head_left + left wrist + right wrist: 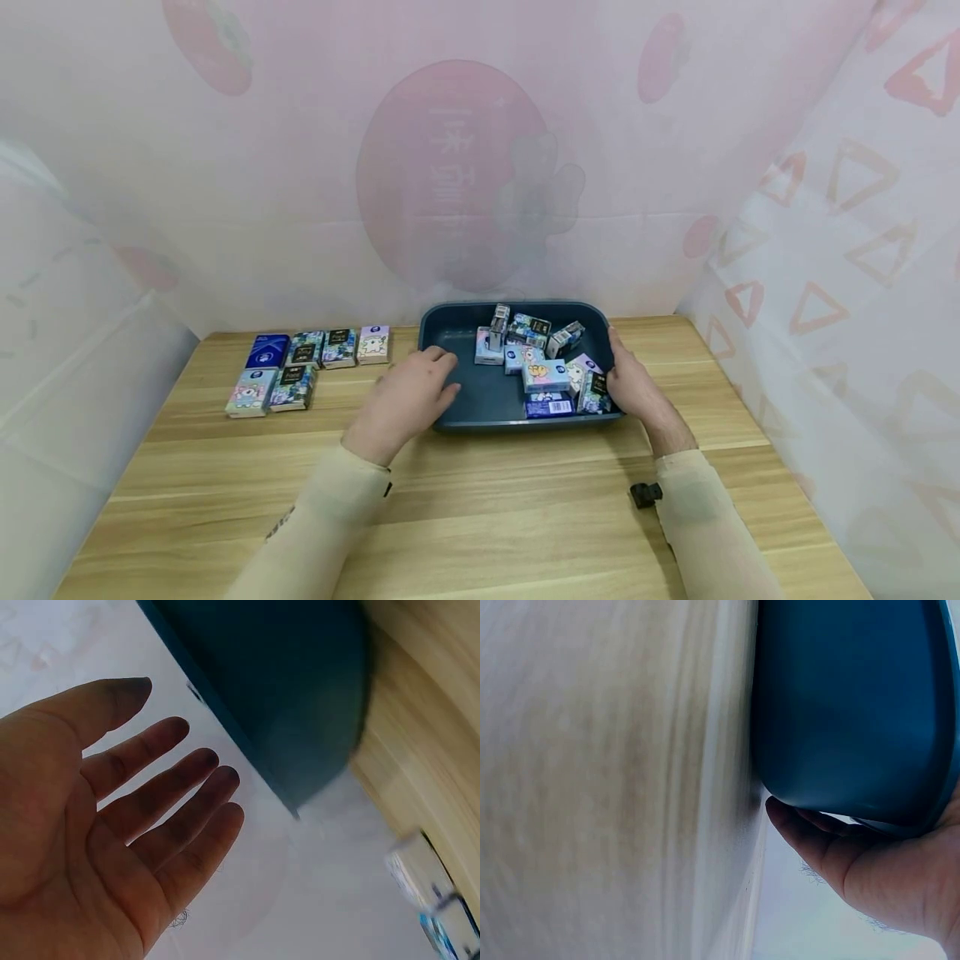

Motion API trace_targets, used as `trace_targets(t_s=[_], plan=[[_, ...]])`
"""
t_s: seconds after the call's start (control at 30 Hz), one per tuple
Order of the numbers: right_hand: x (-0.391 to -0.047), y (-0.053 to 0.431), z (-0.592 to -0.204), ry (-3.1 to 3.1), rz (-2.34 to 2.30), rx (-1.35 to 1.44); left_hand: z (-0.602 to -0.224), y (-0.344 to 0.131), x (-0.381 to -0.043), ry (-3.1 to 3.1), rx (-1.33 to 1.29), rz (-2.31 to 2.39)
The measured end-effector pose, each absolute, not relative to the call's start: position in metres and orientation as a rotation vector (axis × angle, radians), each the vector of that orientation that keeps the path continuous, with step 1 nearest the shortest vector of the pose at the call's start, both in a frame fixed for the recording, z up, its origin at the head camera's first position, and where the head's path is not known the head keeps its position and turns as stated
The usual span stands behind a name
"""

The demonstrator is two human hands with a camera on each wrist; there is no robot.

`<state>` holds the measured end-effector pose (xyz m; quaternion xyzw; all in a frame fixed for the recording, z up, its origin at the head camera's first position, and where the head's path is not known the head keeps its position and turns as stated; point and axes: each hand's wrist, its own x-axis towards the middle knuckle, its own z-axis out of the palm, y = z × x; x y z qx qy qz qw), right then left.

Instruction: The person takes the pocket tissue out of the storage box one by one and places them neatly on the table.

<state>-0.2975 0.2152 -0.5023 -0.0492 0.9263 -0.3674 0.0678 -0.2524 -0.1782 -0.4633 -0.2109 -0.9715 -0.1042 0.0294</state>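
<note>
Shown with long axis running from left hand, fingers loosely parted and empty, to right hand, gripping its end: blue tray, pocket tissue packs heaped rightward.

Facing you, the pale pink back wall carries a large, darker pink circle and faint strawberries. On your right, the whitish wall is printed with red and tan triangles; your left wall is whitish too. Below you spreads a wood-grain table, softly lit.
</note>
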Motion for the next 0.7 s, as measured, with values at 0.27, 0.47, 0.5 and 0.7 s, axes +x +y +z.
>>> trace_targets(t_s=[0.27, 0.47, 0.5, 0.7], plan=[[-0.298, 0.216, -0.503, 2.8, -1.108, -0.16, -0.448, -0.141, -0.238, -2.997, -0.714, -0.379], [-0.298, 0.215, -0.503, 2.796, -1.115, -0.16, -0.442, -0.116, -0.228, -2.971, -0.76, -0.345], [-0.298, 0.215, -0.503, 2.793, -1.118, -0.158, -0.442, -0.113, -0.227, -2.967, -0.773, -0.349], [-0.298, 0.215, -0.503, 2.777, -1.126, -0.139, -0.445, -0.09, -0.225, -2.959, -0.863, -0.356]])
